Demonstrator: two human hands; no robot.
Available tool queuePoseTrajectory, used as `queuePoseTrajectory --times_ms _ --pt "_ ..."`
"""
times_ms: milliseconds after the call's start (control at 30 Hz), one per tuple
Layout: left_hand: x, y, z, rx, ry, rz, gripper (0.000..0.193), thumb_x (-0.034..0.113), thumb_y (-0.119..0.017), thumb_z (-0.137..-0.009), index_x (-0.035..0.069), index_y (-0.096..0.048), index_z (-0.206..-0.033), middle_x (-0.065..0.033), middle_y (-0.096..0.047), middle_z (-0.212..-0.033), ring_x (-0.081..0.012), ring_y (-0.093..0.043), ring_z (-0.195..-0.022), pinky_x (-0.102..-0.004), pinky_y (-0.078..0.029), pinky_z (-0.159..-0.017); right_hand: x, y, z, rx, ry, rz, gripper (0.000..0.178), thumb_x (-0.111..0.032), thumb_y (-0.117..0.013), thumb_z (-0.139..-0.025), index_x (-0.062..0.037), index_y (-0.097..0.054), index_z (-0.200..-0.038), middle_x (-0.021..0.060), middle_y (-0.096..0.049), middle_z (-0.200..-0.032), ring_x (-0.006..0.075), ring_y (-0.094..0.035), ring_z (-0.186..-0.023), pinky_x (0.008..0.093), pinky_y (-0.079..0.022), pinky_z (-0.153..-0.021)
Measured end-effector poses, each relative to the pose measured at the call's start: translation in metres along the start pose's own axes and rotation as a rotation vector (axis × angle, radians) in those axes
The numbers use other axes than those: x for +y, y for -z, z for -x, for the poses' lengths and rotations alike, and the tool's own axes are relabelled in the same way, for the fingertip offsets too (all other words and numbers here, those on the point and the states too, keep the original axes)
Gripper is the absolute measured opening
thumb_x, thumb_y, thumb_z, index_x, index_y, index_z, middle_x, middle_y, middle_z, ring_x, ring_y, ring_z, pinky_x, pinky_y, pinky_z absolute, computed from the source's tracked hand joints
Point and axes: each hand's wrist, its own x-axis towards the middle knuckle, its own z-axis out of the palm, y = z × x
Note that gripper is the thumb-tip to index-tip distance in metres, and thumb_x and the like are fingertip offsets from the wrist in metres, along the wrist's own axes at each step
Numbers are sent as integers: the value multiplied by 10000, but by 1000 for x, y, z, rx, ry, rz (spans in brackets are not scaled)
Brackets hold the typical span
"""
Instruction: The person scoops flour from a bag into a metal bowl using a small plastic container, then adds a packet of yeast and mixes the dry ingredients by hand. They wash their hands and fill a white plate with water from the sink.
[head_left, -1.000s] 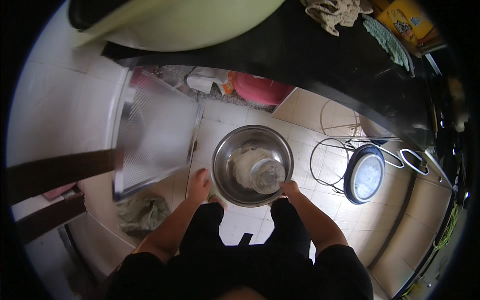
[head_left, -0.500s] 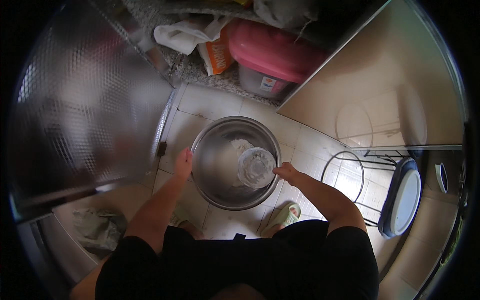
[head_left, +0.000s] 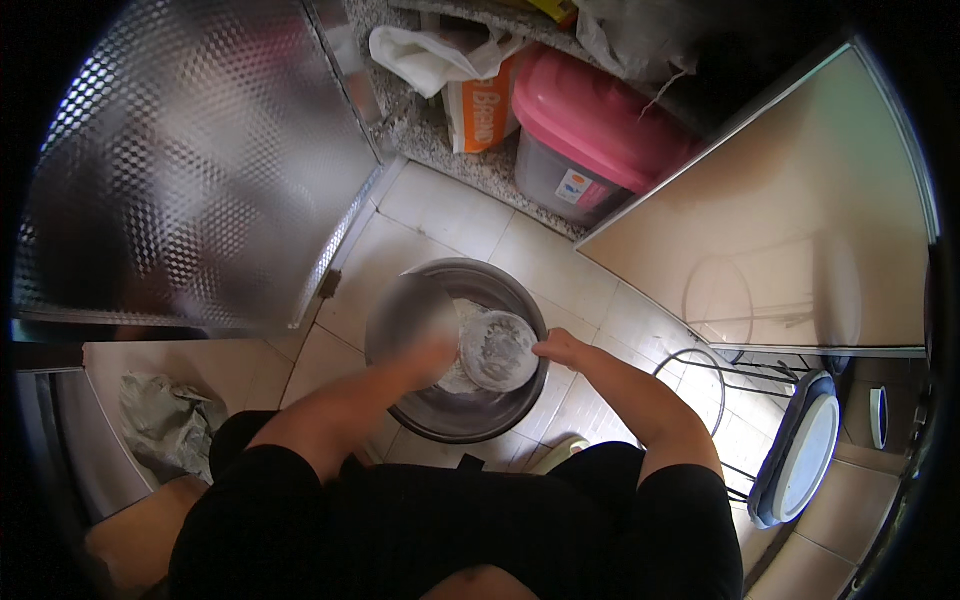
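A wide steel basin (head_left: 520, 420) stands on the tiled floor in front of me, with white powder (head_left: 466, 312) in it. A clear round bowl (head_left: 500, 352), dusted white inside, lies in the right part of the basin. My right hand (head_left: 562, 347) is at the basin's right rim, its closed fingers on the clear bowl's edge. My left hand (head_left: 434, 360) is over the basin's inside, next to the powder and left of the bowl. Motion smears its fingers, and whether it holds anything does not show. The basin's left inside is blurred.
A pink-lidded tub (head_left: 590, 120) and an orange-and-white bag (head_left: 482, 112) sit on a low stone shelf ahead. Open cabinet doors flank it: a patterned one (head_left: 190, 170) left, a beige one (head_left: 790, 210) right. A stool (head_left: 806, 458) lies right; a crumpled plastic bag (head_left: 170, 420) lies left.
My left hand has let go of the basin's left rim and moved right, over its inside. My right hand keeps its place at the bowl's edge. The whole view has shifted a little.
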Motion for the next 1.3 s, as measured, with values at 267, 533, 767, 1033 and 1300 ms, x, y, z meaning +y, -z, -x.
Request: queuePoseTrajectory --times_ms 267,533,767,1033,1300 --pt "10 18 -18 12 259 218 223 241 -564 -768 26 -540 -824 -162 -580 -766 -319 -568 -759 -414 -445 -659 21 -23 -33 -78 13 77 387 -340 -578 -678 14 -615 -830 113 -578 -721 218 -553 -649 330 -441 -561" --pt "3 99 -21 -176 137 204 173 173 -557 -745 15 -520 -802 -167 -574 -772 -306 -578 -714 -403 -449 -624 -75 30 -7 228 134 1079 486 -514 -480 -775 -62 -608 -900 123 -583 -955 289 -537 -920 383 -422 -768" --pt "-73 145 -29 -186 17 462 117 122 -537 -783 16 -528 -831 -95 -570 -731 -174 -567 -586 -302 -467 -474 -166 93 4 594 -67 1798 217 -216 -497 -786 -107 -636 -912 66 -603 -970 209 -548 -920 360 -359 -804" --pt "-40 190 -40 -206 141 840 155 95 -534 -782 -8 -541 -897 -87 -574 -732 -157 -550 -544 -283 -461 -449 -85 22 -54 46 -745 1593 111 -119 -637 -691 -83 -635 -796 8 -618 -763 155 -543 -594 349 -447 -450" --pt "-45 198 -61 -82 190 1060 150 75 -552 -761 -13 -547 -882 -98 -586 -734 -160 -564 -543 -272 -465 -432 -45 -59 -18 -770 -1081 1721 149 -265 -578 -751 -131 -611 -807 -31 -616 -715 114 -583 -542 278 -483 -445"
